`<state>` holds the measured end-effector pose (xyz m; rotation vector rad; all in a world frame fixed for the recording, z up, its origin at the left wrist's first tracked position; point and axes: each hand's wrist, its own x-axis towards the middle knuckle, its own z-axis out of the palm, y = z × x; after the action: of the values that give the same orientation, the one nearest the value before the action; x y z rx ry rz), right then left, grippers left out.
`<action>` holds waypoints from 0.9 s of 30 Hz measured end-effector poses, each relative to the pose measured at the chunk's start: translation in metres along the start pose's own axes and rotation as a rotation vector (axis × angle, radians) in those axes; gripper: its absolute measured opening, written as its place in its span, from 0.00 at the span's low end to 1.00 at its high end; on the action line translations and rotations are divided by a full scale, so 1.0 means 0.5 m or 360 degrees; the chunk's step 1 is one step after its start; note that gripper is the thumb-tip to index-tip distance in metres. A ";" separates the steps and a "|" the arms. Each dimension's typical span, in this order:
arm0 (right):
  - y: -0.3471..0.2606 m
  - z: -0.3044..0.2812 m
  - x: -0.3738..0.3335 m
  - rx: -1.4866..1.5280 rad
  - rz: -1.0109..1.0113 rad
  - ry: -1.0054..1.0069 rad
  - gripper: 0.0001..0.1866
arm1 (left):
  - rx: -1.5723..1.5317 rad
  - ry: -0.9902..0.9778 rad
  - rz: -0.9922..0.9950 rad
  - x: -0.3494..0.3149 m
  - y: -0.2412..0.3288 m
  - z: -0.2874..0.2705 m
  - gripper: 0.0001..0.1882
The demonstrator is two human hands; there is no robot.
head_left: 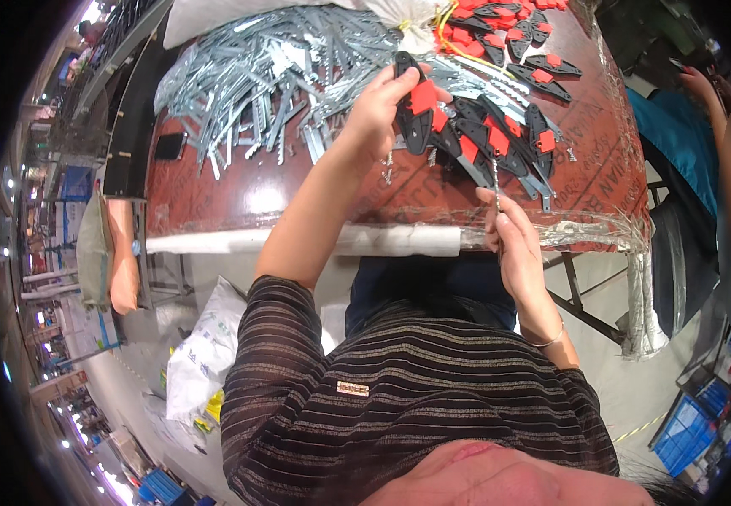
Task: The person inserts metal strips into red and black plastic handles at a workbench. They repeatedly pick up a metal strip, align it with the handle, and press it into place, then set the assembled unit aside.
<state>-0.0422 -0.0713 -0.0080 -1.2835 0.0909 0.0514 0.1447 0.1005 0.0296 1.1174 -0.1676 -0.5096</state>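
My left hand (374, 108) is closed on a black plastic handle piece (417, 128) with a red tab, raised over the near part of the table. Lower and to the right, my right hand (515, 239) pinches a thin, toothed silver metal strip (496, 179) that points away from me. Just beyond that strip lies a cluster of black pieces with red tabs (513, 154), some with flat metal strips sticking out toward me. A few small springs (388, 169) rest on the table near my left wrist.
A large heap of loose metal strips (272, 80) covers the table's far left and middle. More black and red pieces (542, 72) lie at the far right. A white sack (239, 18) sits at the back, and a dark phone-like slab (170, 147) near the left edge. Another person's arm (122, 257) shows at left.
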 end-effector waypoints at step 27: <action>-0.020 0.076 -0.013 -0.0432 0.0302 -0.0286 0.13 | -0.1062 0.0292 -0.0098 -0.138 -0.056 -0.026 0.13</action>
<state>-0.0462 -0.0375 0.0128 -1.5322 0.0523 0.3512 0.0808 0.1338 0.0074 0.5109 0.1905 -0.4653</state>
